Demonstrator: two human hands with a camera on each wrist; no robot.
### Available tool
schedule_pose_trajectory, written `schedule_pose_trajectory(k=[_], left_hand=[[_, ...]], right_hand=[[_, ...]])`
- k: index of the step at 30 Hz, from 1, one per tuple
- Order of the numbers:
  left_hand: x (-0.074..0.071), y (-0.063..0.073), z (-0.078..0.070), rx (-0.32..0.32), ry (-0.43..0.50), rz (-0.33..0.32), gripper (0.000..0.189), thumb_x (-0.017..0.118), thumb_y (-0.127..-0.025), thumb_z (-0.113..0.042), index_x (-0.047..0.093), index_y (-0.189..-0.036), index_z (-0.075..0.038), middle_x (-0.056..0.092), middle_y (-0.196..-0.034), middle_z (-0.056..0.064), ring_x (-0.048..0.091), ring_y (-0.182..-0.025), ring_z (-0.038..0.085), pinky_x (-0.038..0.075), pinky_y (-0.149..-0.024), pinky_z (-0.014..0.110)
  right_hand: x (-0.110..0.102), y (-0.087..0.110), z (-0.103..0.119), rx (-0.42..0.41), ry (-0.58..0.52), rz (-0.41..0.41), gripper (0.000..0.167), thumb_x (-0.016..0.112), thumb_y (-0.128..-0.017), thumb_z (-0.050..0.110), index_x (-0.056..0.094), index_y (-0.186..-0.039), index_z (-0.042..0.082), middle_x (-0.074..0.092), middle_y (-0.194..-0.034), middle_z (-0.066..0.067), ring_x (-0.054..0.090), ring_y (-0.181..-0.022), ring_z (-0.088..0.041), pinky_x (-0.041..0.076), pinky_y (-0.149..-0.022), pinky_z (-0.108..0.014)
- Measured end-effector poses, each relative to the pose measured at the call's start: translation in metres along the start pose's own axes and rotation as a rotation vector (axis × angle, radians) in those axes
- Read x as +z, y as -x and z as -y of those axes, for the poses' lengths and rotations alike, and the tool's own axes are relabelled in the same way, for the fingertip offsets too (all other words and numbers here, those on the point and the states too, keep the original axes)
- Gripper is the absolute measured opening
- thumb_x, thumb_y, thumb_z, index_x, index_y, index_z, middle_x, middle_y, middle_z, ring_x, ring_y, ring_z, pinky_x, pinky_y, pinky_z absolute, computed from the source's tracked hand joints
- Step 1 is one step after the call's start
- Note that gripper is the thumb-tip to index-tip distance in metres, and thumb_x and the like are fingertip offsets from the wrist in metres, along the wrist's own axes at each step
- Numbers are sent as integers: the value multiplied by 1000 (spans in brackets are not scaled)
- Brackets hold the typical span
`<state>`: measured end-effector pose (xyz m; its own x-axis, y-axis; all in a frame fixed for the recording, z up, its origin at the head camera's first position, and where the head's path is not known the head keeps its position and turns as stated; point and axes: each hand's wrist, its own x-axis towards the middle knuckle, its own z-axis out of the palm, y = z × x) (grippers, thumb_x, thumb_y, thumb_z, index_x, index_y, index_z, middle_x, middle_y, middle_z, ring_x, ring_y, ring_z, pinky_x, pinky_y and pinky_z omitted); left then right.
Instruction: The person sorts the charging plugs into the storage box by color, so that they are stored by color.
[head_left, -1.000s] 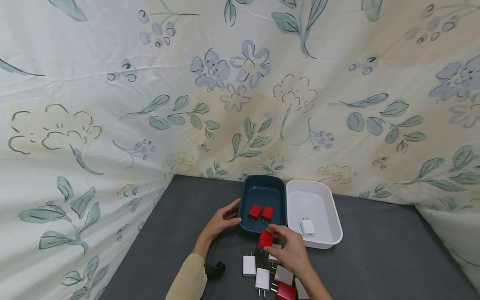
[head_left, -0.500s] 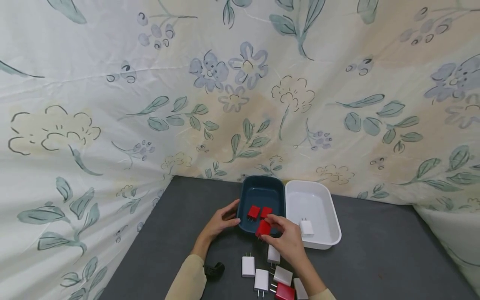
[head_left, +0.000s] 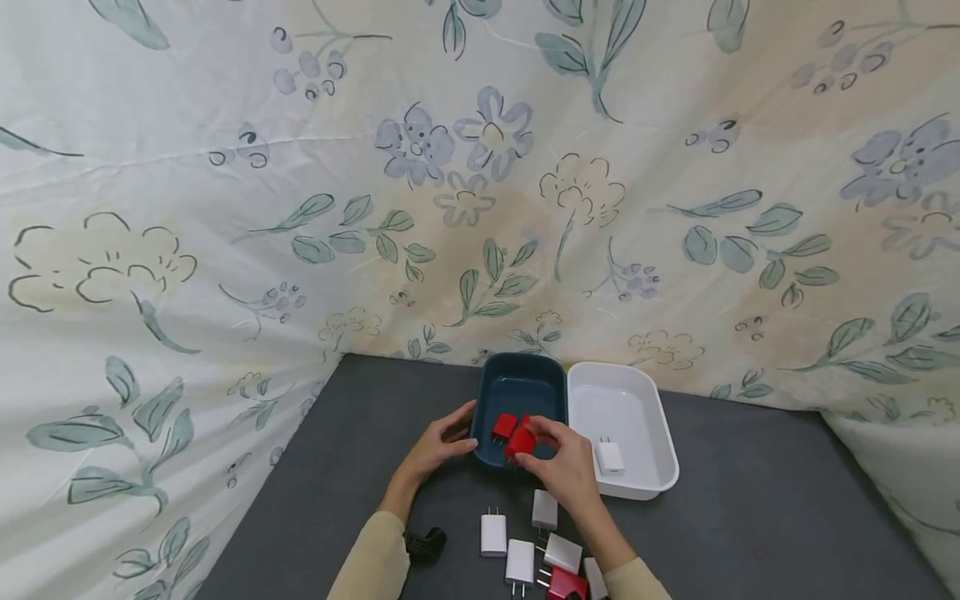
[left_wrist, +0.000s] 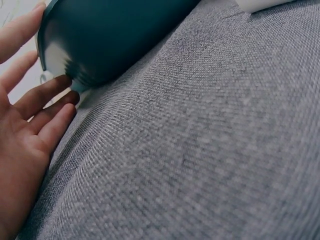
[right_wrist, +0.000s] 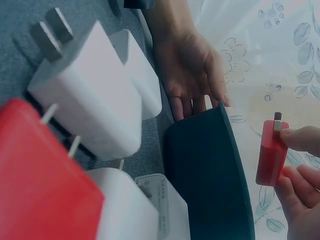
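My right hand [head_left: 566,467] pinches a red charger plug [head_left: 521,444] between thumb and fingertips, over the near part of the dark blue bin [head_left: 525,388]. In the right wrist view this red charger [right_wrist: 270,160] hangs above the bin's rim, its prongs upward in that picture. Inside the bin lies a red charger [head_left: 504,427]; another is mostly hidden behind the held one. My left hand [head_left: 437,448] rests against the bin's left side. Its extended fingers [left_wrist: 50,92] touch the outer wall in the left wrist view.
A white bin [head_left: 622,400] stands right of the blue one, holding a white charger [head_left: 610,457]. Several white chargers [head_left: 492,535] and a red charger [head_left: 566,583] lie on the dark grey tabletop [head_left: 750,500] in front. A floral cloth [head_left: 465,250] hangs behind.
My right hand has carried the red charger forward and slightly left, from the bin's front edge to over its inside. The left hand stays at the bin's side.
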<state>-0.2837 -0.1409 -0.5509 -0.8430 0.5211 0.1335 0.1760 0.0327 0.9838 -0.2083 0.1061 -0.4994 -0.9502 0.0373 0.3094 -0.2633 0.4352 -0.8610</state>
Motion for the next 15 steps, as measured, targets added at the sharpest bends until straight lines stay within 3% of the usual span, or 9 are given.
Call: schedule_pose_trajectory(k=[6,15], left_hand=[[-4,-6,25,22,-20,-25,67,62,-94,-8,30,-153,-9,34,-156,18,34,-144,36,25,-119,54],[-4,-5,24,43,-42,-38,66,63,-94,-15,33,-152,-12,38,-155,14,38,-142,33,29,-117,54]], right_hand=[[2,-5,2,21,6,-22,57,86,-71,9,65,-125,7,72,-115,-8,71,-97,-24,55,-91,-47],[10,-11,3,30,4,-41,56,86,-72,10,65,-125,8,71,-117,-9,70,-98,-25,55,-93,-47]])
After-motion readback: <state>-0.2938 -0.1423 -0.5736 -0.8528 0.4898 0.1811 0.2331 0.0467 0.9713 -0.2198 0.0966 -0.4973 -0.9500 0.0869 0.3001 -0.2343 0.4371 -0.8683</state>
